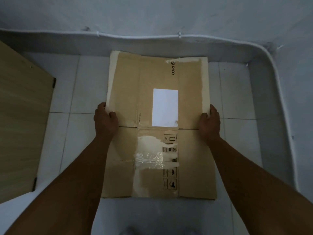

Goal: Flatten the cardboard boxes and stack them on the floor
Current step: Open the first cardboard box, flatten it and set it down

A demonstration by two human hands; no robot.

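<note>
A flattened brown cardboard box [157, 106] lies spread out over the pale tiled floor [67, 92], its far edge close to the wall. It carries a white label, black print, handling symbols and torn clear tape. My left hand [105, 118] grips the box's left edge, thumb on top and fingers under. My right hand [210, 122] grips the right edge the same way. I cannot tell whether the box rests on the floor or is held just above it. Anything under the box is hidden.
A light wooden panel [23, 119] with dark corner fittings stands at the left. A white cable [169, 37] runs along the base of the wall and curves down the right side. Bare tiles lie on both sides of the box.
</note>
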